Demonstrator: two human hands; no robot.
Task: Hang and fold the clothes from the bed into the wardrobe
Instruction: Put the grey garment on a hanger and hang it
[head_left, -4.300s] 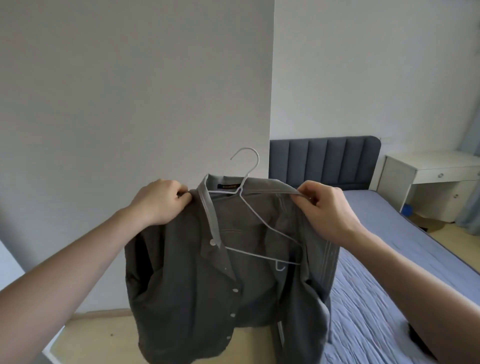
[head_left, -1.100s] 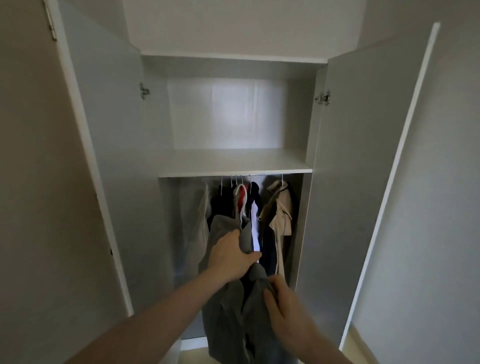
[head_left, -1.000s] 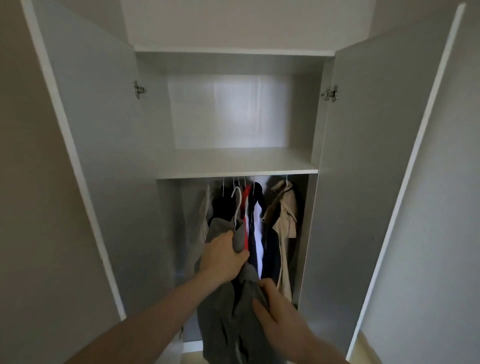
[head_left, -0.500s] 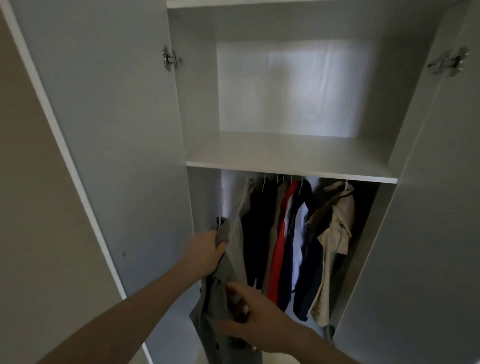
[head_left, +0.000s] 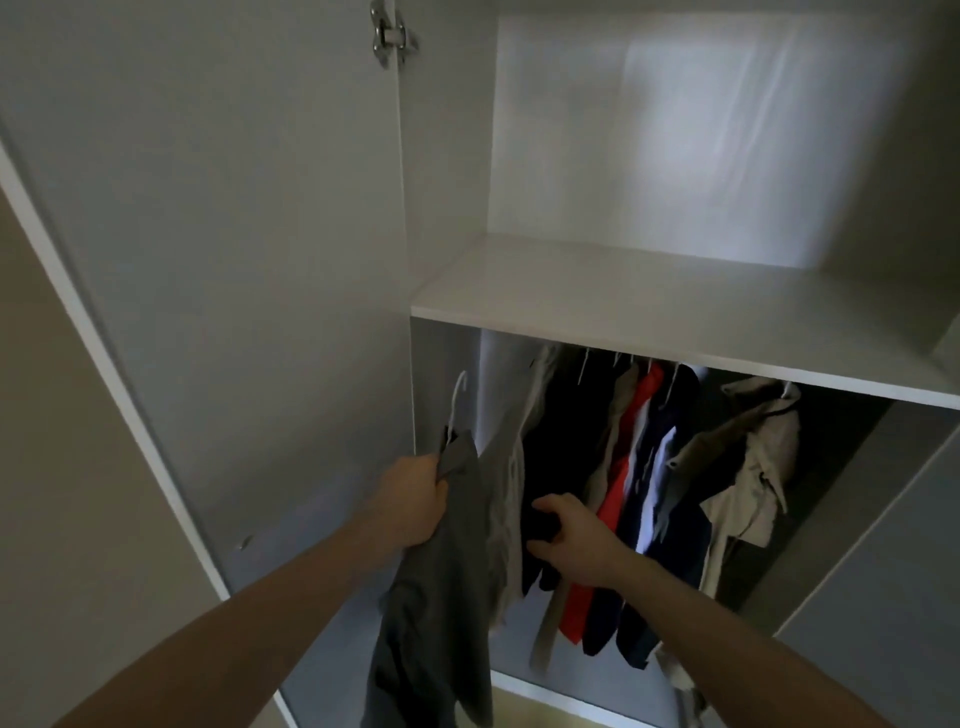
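The left hand (head_left: 415, 506) is clamped on the grey shirt (head_left: 441, 597) just below its collar, holding it up at the left edge of the wardrobe's (head_left: 675, 291) hanging space. The white hanger (head_left: 458, 400) hook pokes up above the fist, clear of the rail and not yet hooked. Held high like this, the shirt hangs straight down and its hook points toward the rail under the shelf.

The right hand (head_left: 569, 538) has its fingers curled around a dark garment (head_left: 550, 467) in the row of hung clothes, thumb below. It looks placed to push the row rightward and open a gap at the left end, where the shirt waits. The rail itself sits in shadow under the shelf, so I can't quite make out how much free room it has.

Next comes lifting the hook up and over the rail; the likely snag is the hook catching a neighbour's sleeve. The bed is out of view.
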